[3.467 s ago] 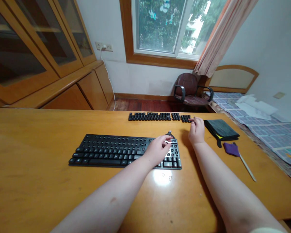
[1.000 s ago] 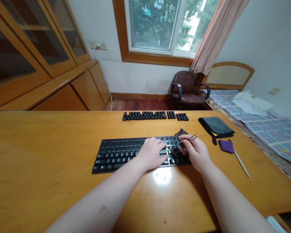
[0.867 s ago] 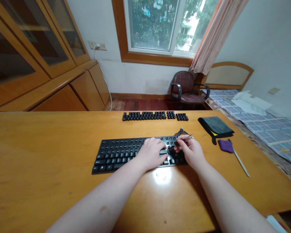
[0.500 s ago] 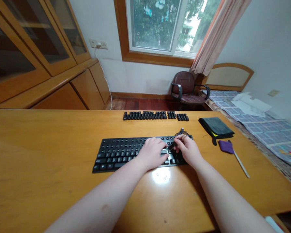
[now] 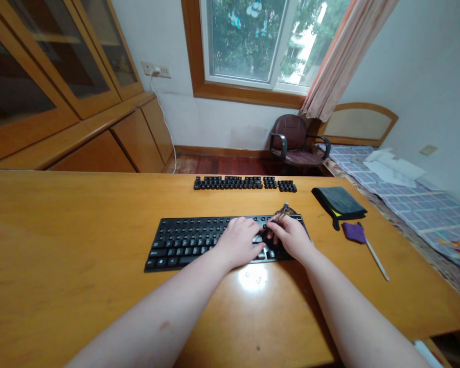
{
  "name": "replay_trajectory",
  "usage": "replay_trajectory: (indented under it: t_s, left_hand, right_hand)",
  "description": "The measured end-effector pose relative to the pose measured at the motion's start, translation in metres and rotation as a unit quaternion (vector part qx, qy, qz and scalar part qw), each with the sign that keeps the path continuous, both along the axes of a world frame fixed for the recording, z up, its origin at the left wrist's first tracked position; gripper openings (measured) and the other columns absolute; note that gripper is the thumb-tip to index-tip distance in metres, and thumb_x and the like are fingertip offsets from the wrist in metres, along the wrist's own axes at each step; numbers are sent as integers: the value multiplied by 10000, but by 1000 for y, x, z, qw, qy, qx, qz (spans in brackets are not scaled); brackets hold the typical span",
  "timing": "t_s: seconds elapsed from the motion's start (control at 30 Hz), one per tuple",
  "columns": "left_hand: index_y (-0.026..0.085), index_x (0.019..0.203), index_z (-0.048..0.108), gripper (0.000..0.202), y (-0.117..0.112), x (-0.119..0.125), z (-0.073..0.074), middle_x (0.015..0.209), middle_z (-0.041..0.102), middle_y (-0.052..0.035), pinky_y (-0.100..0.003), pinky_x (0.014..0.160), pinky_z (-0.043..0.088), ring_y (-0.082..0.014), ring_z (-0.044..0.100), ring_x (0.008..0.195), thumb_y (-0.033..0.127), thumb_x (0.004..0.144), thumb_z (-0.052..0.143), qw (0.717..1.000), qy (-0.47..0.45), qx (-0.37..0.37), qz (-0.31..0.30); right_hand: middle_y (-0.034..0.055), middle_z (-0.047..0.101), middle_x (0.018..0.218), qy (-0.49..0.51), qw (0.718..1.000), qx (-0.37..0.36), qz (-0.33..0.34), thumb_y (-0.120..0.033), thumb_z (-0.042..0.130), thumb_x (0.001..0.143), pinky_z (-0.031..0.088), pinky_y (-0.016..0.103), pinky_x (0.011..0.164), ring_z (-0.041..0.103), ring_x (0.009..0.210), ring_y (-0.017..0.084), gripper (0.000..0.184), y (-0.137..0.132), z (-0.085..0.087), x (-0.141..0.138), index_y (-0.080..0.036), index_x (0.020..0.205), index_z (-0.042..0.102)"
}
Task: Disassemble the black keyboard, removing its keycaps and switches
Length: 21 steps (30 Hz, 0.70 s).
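Observation:
A black keyboard lies on the wooden desk, its top rows showing bare key stems where caps are off. My left hand rests on its right half, thumb and index finger apart, touching the keys. Close beside it, my right hand is closed in a pinch over the arrow-key and number-pad side. A small dark, slim tool pokes from its fingers toward the left hand; its exact kind is unclear. Both hands hide much of the keyboard's right part. Behind the right hand lies a bundled cable.
Loose black keycaps stand in groups along the desk's far edge. To the right lie a dark folded pouch, a purple cloth and a thin pale stick. Beyond the desk are a chair and a bed.
My right hand has shifted slightly left with the dark tool, closer to the left hand. The left hand has stayed in place on the keyboard. The view has turned a little.

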<state>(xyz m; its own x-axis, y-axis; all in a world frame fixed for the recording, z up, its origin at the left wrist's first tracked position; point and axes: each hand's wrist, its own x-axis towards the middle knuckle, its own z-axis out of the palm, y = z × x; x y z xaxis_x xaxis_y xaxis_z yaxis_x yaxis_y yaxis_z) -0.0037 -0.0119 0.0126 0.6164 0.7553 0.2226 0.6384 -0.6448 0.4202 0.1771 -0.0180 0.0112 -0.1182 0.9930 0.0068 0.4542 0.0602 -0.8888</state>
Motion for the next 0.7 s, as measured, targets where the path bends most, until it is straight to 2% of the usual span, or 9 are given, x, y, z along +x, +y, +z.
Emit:
replay_trajectory:
  t_s: [0.1,0.2,0.4,0.57,0.7]
  left_hand:
    - [195,931,606,235,0,0,0,920,598,-59,-371,814,384,-231,518,902,367,771,596,1000,4,7,-1]
    - [193,912,620,217,0,0,-1,901,593,-61,-366,798,385,-226,518,891,366,792,568,1000,8,7,1]
    - [211,932,641,220,2,0,-2,920,601,-53,-366,803,384,-227,514,912,364,785,582,1000,-1,1,-10]
    - [215,893,653,187,3,0,-3,869,626,-35,-356,793,388,-214,523,868,344,830,533,1000,-9,-2,-22]
    - [215,917,653,191,3,0,-4,897,631,-34,-353,803,386,-212,526,884,344,824,547,1000,-6,-3,-26]
  right_hand:
    - [4,632,629,-5,999,20,39,-332,552,807,484,264,580,601,551,147,160,-5,5,-2,-178,805,596]
    - [6,640,627,-52,997,41,50,-296,535,823,485,268,612,613,586,153,152,-8,7,-4,-178,812,630]
    - [48,705,891,-184,969,140,86,-275,496,866,487,312,770,646,832,191,185,-13,3,-5,-208,852,668]
    - [71,706,915,-235,943,207,116,-294,438,903,497,316,779,653,844,194,240,-18,-3,-4,-204,914,661]
    - [73,705,897,-246,940,215,97,-308,416,913,494,310,764,653,822,195,258,-19,-8,-5,-193,897,647]
